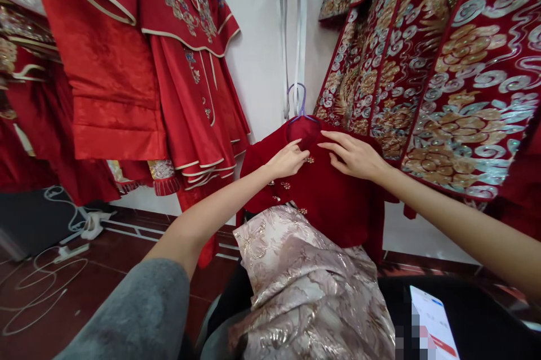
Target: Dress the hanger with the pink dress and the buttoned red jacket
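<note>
A dark red velvet jacket (pixel 342 210) with small ornate buttons hangs on a purple hanger (pixel 302 105) in front of me. My left hand (pixel 288 159) is closed at the jacket's front edge, just under the neckline, its fingers curled beside the top button. My right hand (pixel 353 156) rests on the other side of the jacket's upper front, fingers stretched out and apart near the collar. Over my lap lies a shiny pale pink brocade garment (pixel 304 275), whose upper edge meets the jacket's lower front.
Red garments (pixel 190 95) with pale trim hang at the left. A heavily embroidered red and gold garment (pixel 456 72) hangs at the right. A lit phone (pixel 437 323) is at the lower right. White cables (pixel 42 287) trail over the floor at left.
</note>
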Demonstrator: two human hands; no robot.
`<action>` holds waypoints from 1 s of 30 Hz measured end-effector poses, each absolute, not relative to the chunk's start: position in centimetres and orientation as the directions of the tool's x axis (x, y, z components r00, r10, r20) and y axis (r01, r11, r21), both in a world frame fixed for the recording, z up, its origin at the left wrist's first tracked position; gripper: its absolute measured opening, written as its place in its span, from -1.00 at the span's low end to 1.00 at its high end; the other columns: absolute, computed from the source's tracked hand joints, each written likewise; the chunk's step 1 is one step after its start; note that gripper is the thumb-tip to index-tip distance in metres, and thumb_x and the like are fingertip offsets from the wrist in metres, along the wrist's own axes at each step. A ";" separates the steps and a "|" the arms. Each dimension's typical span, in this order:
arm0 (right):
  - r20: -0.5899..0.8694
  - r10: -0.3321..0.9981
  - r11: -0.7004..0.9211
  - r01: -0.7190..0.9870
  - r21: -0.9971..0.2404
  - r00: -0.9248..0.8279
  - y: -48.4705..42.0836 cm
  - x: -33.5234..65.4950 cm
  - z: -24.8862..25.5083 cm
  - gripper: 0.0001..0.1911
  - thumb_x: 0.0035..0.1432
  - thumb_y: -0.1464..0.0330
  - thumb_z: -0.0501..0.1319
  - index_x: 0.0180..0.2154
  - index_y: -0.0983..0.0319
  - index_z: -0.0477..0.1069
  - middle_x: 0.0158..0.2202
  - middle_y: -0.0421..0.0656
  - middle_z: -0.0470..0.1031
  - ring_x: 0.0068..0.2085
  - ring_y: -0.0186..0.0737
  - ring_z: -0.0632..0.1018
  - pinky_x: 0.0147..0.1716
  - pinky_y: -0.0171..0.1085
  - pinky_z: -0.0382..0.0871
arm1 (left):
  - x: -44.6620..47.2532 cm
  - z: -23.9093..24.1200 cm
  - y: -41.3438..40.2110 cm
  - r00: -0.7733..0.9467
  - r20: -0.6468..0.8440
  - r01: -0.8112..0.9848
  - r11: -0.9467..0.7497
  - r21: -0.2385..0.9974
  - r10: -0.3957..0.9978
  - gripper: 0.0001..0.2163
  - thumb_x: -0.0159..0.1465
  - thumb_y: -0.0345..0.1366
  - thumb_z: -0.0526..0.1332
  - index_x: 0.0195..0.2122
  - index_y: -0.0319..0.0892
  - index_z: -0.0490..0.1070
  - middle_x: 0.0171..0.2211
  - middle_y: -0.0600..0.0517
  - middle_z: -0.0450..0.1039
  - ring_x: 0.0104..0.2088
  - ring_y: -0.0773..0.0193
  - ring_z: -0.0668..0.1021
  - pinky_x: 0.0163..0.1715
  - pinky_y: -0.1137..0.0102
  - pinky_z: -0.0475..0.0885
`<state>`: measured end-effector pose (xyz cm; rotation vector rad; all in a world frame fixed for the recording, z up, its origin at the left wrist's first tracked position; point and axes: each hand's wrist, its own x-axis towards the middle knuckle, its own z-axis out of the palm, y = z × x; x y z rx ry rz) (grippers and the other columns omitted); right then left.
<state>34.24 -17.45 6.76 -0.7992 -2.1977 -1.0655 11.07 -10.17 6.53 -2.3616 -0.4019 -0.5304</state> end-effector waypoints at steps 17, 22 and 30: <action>0.567 0.229 0.603 0.573 0.555 -0.791 -13.9 30.2 5.2 -0.69 0.25 0.40 0.05 -0.04 0.23 0.46 0.03 -0.08 0.50 0.09 -0.16 0.47 0.26 -0.01 0.11 | 6.5 8.5 -8.5 0.836 0.286 0.526 -0.533 -0.663 0.468 -0.68 0.33 -0.26 -0.04 -0.10 -0.36 0.39 -0.32 -0.18 0.55 -0.35 0.13 0.58 -0.29 0.27 0.28; 0.481 0.284 0.563 0.550 0.616 -0.829 -13.0 30.9 5.0 -0.72 0.29 0.36 0.00 -0.20 0.23 0.48 -0.26 -0.10 0.57 -0.18 -0.20 0.53 0.20 -0.06 0.14 | 5.5 9.4 -8.3 0.804 0.151 0.476 -0.469 -0.744 0.575 -0.67 0.29 -0.29 0.00 -0.33 -0.31 0.54 -0.29 -0.22 0.58 -0.24 0.12 0.58 -0.14 0.23 0.23; 0.517 0.406 0.416 0.656 0.630 -0.754 -15.2 35.0 8.9 -0.65 0.29 0.31 -0.03 -0.46 0.23 0.41 -0.49 -0.12 0.49 -0.45 -0.25 0.43 -0.22 -0.22 0.27 | 5.4 11.0 -6.0 0.672 0.167 0.597 -0.394 -0.699 0.721 -0.74 0.16 -0.28 0.13 -0.25 -0.21 0.59 -0.23 -0.15 0.59 -0.11 0.08 0.55 0.16 0.19 0.01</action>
